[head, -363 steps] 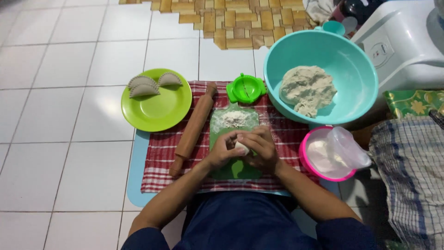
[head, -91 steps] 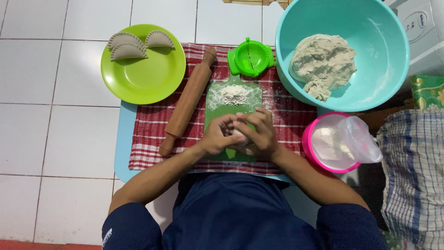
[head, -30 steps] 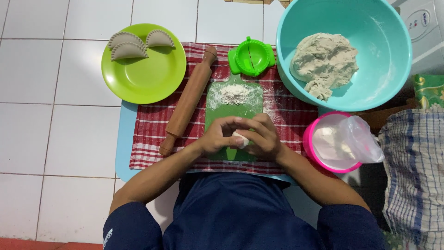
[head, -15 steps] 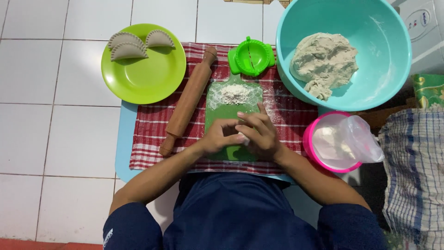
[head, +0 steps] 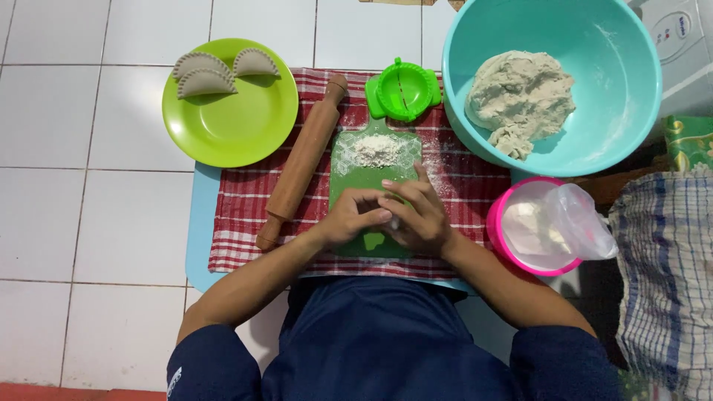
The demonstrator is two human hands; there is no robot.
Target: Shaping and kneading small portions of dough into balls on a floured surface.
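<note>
My left hand (head: pixel 355 215) and my right hand (head: pixel 416 214) are pressed together over a green cutting board (head: pixel 375 171), cupping a small piece of pale dough that is almost wholly hidden between the palms. A heap of white flour (head: pixel 376 149) lies on the far end of the board. The board rests on a red checked cloth (head: pixel 238 215). Just left of my left hand a wooden rolling pin (head: pixel 303 160) lies at a slant. A green dumpling press (head: pixel 402 90) sits closed beyond the board.
A lime plate (head: pixel 230 122) at the far left holds three shaped dumplings (head: pixel 204 74). A teal bowl (head: pixel 616 82) at the far right holds a mass of dough (head: pixel 518 96). A pink bowl (head: pixel 501 215) with a plastic bag sits near right, beside a checked towel (head: pixel 661 275).
My hands have kept working the dough piece between them, the fingers shifting slightly over the board. Nothing else has moved.
</note>
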